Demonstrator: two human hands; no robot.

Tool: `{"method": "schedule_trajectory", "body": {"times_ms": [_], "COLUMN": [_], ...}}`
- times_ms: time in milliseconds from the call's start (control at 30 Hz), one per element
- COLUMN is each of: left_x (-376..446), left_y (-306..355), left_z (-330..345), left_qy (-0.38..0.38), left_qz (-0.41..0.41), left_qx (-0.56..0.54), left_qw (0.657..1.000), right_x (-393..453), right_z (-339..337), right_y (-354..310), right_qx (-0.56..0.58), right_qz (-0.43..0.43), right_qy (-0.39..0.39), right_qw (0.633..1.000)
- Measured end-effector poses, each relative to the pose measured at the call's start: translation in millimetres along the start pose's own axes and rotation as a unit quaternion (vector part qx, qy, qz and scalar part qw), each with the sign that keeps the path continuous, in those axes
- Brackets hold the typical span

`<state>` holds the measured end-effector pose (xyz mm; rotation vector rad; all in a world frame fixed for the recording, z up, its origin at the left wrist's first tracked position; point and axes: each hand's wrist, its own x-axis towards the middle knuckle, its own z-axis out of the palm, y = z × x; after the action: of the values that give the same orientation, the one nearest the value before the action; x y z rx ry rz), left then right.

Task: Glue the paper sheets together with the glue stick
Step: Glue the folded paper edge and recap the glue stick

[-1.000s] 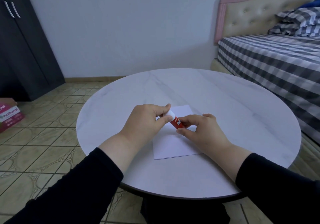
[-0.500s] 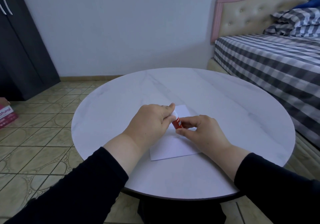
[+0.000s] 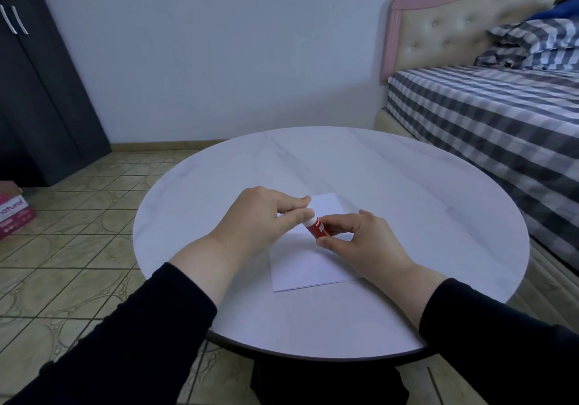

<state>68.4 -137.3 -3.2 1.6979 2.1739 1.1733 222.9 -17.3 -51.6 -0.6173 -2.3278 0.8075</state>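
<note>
A small red glue stick (image 3: 319, 230) with a white cap is held just above white paper sheets (image 3: 300, 263) that lie stacked on the round marble table (image 3: 407, 204). My right hand (image 3: 360, 241) pinches the red body between thumb and fingers. My left hand (image 3: 260, 220) pinches the white cap end with thumb and forefinger. Both hands hover over the upper half of the paper and hide part of it.
A bed with a checked cover (image 3: 501, 113) stands close to the table's right side. A dark wardrobe (image 3: 40, 91) is at the far left, with a pink carton (image 3: 14, 213) on the tiled floor beside it.
Both hands stay on the glue stick over the paper. The stick has tilted slightly and my left fingers have shifted on the cap; the view has moved a little.
</note>
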Motion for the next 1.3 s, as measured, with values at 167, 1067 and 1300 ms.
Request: {"method": "schedule_trajectory", "body": {"times_ms": [167, 1067, 1300], "left_x": [-4, 10, 9], "left_y": [-12, -18, -33], "left_z": [31, 38, 36], "left_qy": [-0.006, 0.049, 0.051], "left_qz": [-0.007, 0.011, 0.067], "left_qx": [-0.044, -0.055, -0.009], "left_qw": [0.999, 0.997, 0.996], "right_x": [5, 16, 23], "right_z": [-5, -6, -10], "right_y": [4, 24, 30], "right_qx": [0.087, -0.183, -0.160], "right_qz": [0.058, -0.085, -0.108], "right_qy": [0.013, -0.015, -0.051], "right_qw": [0.994, 0.979, 0.980]}}
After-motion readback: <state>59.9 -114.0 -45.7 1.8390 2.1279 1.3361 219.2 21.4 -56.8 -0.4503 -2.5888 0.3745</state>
